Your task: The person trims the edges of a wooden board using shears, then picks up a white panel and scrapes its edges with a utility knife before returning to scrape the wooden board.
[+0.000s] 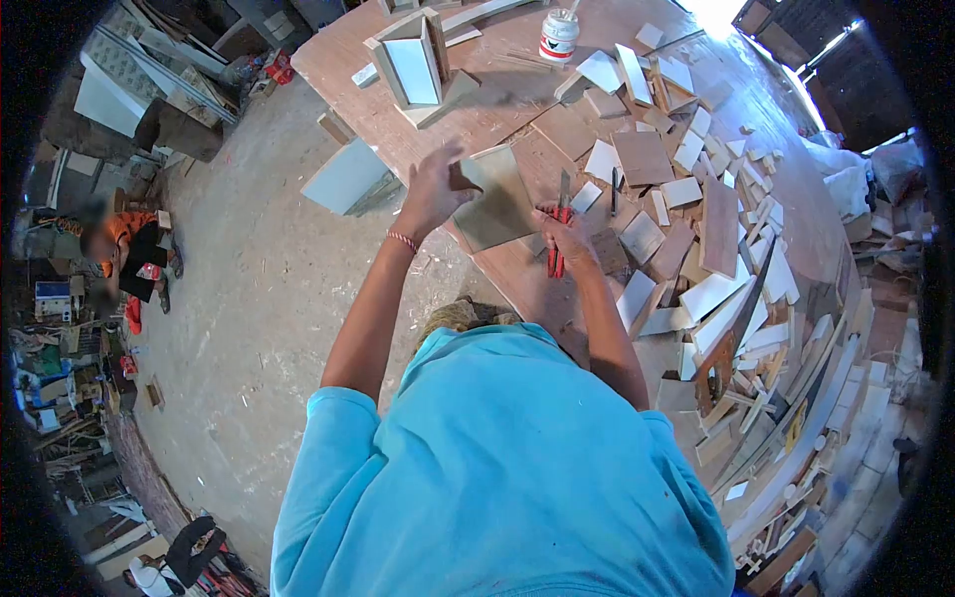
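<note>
My left hand (435, 189) is at the left edge of a thin, flat brownish panel (494, 204) on the near edge of the workbench. Its fingers are apart, slightly smeared, and the thumb overlaps the panel's edge. In my right hand (567, 239), at the panel's right side, is a red-handled tool (556, 261) with a grey metal tip pointing away from me. My fingers cover its middle. Beyond the panel stands a small wooden box frame (410, 70) with a pale inset. A dark slim tool (614, 189) lies among offcuts to the right.
A white jar with a red label (559, 36) stands at the back of the workbench (343, 50). Wood offcuts (721, 224) pile up along the right, with a handsaw (718, 373) among them. A pale board (345, 177) juts out at the left. Another person (129, 249) sits far left.
</note>
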Tool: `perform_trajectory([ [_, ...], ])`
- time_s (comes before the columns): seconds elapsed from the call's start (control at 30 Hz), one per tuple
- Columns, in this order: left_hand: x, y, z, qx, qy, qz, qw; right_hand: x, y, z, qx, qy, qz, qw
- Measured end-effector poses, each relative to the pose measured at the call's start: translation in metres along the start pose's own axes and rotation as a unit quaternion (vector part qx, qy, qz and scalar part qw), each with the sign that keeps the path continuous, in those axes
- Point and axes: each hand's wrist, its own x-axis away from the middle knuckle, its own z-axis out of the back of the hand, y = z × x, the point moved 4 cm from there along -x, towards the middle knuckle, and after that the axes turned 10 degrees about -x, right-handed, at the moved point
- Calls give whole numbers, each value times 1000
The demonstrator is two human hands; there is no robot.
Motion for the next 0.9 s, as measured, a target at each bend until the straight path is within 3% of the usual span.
perform_trajectory([
  [0.03, -8, 5, 3, 10, -89, 16, 996, 0, -1, 0, 6, -3, 11, 1000],
  [0.17, -19, 21, 13, -73, -161, -10, 984, 1, -4, 6, 75, 23, 11, 997],
  [0.37, -31, 19, -4, 38, -120, -20, 992, 6, 0, 14, 27, 33, -12, 999],
  [0.47, -36, 26, -5, -23, -118, -28, 992, 1, 12, 28, 38, 46, -9, 998],
  [0.63, -43, 22, -23, -121, -94, -118, 981, 6, 12, 34, 59, 44, -15, 997],
  [0.9, -49, 15, -37, -130, -157, -109, 973, 14, 14, 29, 63, 51, -91, 992],
])
